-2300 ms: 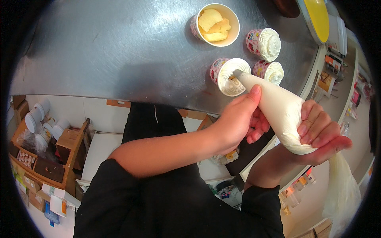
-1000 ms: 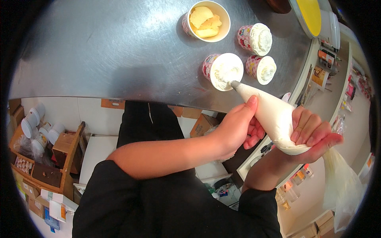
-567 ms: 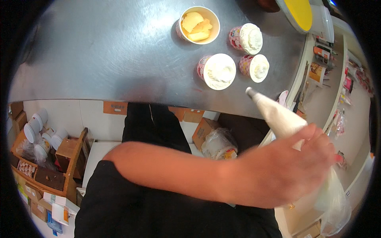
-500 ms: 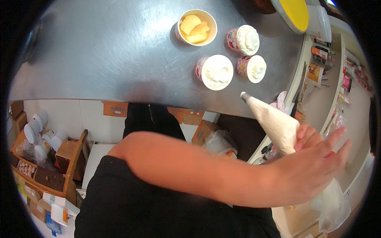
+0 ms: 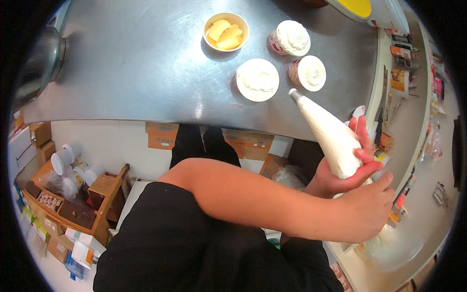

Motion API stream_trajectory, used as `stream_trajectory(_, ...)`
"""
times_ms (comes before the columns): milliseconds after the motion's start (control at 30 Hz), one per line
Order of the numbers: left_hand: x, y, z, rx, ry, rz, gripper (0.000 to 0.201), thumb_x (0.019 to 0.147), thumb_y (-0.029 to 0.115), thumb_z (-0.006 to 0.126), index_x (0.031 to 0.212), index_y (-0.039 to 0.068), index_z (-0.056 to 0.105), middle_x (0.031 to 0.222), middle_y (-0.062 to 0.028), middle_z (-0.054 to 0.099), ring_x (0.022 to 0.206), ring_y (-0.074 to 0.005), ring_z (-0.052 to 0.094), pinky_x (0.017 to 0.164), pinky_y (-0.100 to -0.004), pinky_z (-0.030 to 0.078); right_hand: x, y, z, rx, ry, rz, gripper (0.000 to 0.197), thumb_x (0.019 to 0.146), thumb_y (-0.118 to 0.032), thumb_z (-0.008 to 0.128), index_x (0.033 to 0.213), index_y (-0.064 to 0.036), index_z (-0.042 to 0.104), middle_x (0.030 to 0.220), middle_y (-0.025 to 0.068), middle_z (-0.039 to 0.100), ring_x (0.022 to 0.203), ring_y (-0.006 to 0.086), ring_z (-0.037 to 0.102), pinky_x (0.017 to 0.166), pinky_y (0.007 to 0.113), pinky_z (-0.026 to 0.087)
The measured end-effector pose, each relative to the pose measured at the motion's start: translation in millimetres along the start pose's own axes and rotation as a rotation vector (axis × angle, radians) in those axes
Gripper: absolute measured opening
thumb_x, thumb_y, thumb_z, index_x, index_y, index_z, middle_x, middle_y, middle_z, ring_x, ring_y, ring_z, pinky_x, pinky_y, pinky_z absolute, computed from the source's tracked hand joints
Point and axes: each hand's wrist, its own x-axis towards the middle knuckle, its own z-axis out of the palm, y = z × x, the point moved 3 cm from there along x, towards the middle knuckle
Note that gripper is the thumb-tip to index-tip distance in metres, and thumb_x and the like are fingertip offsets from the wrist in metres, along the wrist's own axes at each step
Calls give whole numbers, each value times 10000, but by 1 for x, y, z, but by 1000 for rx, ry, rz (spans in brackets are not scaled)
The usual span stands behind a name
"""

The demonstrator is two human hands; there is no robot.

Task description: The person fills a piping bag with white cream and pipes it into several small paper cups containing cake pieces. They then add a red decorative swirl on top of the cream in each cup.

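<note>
My right hand (image 5: 335,177) cradles a piping bag (image 5: 326,134) full of white cream, thumb and fingers around its wide end. The metal nozzle (image 5: 295,95) points up and left, near the table's front edge. My left arm crosses in front of my body, and my left hand (image 5: 362,211) is closed at the bag's gathered back end, with its fingertips partly hidden. Loose clear plastic (image 5: 389,248) hangs below it. Beyond the nozzle stand three paper cups topped with white cream: a near one (image 5: 258,80), a right one (image 5: 312,73) and a far one (image 5: 290,38).
A paper cup with yellow pieces (image 5: 226,32) stands farther back on the steel table (image 5: 131,63). At the left edge is a shiny metal vessel (image 5: 41,63). Shelves with packages (image 5: 401,80) line the right side. Boxes and white tubs (image 5: 63,158) are low on the left.
My left hand, spread before, has closed at the bag's back end. My right hand's fingers have shifted around the bag. The view has moved, showing more of the metal vessel at left.
</note>
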Motion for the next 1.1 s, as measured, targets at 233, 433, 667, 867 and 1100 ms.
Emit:
stream_trajectory(233,-98,-66,-50,-6,256,-414,385,643,95,652,1006,27,543,1126,-180,507,1060,-303,465,902,-405,350,29,47,-55,880,-56,239,572,918,-506,200,706,-117,561,906,66,611,1074,332,510,984,514,320)
stream_trajectory(433,-193,-144,-57,302,326,-848,822,598,87,756,1268,-40,299,1233,-203,404,1132,-324,407,979,-400,313,29,64,-67,816,-225,189,573,941,-453,158,695,-103,539,828,85,596,1030,345,523,959,505,319)
stream_trajectory(667,-177,-173,-45,286,254,-751,754,581,109,774,1203,-10,365,1185,-163,471,1096,-319,451,978,-401,316,22,64,-57,822,-177,251,586,944,-446,132,702,-98,537,814,92,593,1009,357,527,935,495,334)
stream_trajectory(867,-174,-177,-41,285,220,-677,743,597,128,764,1211,0,367,1184,-159,474,1096,-309,459,998,-480,274,23,62,-63,795,-163,251,585,946,-439,125,694,-104,532,812,88,593,1011,356,527,934,500,334)
stream_trajectory(1100,-179,-176,-44,311,202,-716,819,592,157,766,1262,-8,324,1195,-135,475,1117,-305,447,1008,-512,241,23,62,-59,786,-171,257,591,944,-444,118,695,-104,534,806,87,595,1003,354,533,938,502,330)
